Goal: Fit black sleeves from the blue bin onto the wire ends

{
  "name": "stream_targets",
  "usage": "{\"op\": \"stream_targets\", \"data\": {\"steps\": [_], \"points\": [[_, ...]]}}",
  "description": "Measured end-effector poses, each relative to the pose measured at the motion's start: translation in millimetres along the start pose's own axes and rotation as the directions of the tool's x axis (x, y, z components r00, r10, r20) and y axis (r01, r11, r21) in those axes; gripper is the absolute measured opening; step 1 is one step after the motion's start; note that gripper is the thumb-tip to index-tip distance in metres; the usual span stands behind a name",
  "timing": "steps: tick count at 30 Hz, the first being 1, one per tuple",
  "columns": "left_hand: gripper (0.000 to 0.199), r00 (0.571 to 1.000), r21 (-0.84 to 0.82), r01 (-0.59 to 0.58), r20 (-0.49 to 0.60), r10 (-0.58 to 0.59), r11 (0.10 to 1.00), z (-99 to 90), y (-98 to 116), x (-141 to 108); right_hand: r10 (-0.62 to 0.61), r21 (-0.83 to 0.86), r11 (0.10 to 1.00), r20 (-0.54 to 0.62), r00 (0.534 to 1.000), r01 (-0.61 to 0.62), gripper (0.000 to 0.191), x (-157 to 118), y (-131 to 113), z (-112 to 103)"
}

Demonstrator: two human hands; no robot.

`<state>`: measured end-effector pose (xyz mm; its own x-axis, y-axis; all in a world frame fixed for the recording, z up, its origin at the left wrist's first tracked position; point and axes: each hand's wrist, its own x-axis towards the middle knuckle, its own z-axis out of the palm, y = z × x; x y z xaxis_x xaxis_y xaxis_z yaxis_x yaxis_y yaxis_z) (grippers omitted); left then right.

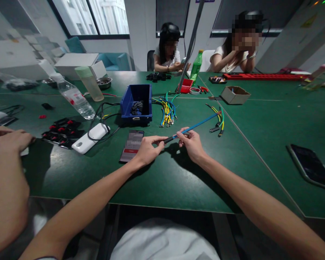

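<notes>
A blue cable (203, 122) slants up to the right above the green table, with exposed copper-coloured strands at its far end. My left hand (149, 150) pinches the dark sleeve (168, 139) at the cable's near end between thumb and fingers. Farther along, my right hand (191, 145) grips the blue part with thumb and fingertips. Beyond the far tip lies a small group of yellow, green and blue cables (221, 124) with dark ends. A lit phone (131, 146) lies beside my left hand, partly covered by it.
A blue bin (137, 117) of dark pieces stands near a bundle of lugged cables (168, 112). A white power bank (90, 139) and black-and-red parts (62, 133) lie left, beside a neighbour's arm (8, 180). A phone (312, 166) lies right. Two people sit opposite.
</notes>
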<state>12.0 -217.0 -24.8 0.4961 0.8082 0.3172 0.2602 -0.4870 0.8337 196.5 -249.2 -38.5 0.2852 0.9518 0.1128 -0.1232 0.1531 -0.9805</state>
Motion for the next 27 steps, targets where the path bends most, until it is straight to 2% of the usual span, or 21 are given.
{"op": "stream_targets", "data": {"steps": [6, 11, 18, 27], "points": [[0.023, 0.996, -0.158, 0.090, 0.029, -0.086, 0.983, 3.5, -7, 3, -0.048, -0.028, 0.998, -0.004, 0.999, 0.048, 0.035, -4, -3, 4], [0.019, 0.988, -0.287, 0.153, 0.051, -0.145, 0.946, 2.6, -3, 5, -0.086, -0.032, 0.996, -0.035, 0.996, 0.084, 0.034, -10, -6, 9], [0.022, 0.979, -0.427, 0.189, 0.147, -0.138, 0.884, -3.4, 8, 5, -0.138, -0.010, 0.990, -0.083, 0.987, 0.138, 0.032, -17, -11, 11], [0.029, 0.966, -0.369, 0.215, 0.218, -0.141, 0.904, -1.5, -1, 3, -0.124, 0.021, 0.992, -0.076, 0.989, 0.126, 0.031, -12, -4, 8]]}}
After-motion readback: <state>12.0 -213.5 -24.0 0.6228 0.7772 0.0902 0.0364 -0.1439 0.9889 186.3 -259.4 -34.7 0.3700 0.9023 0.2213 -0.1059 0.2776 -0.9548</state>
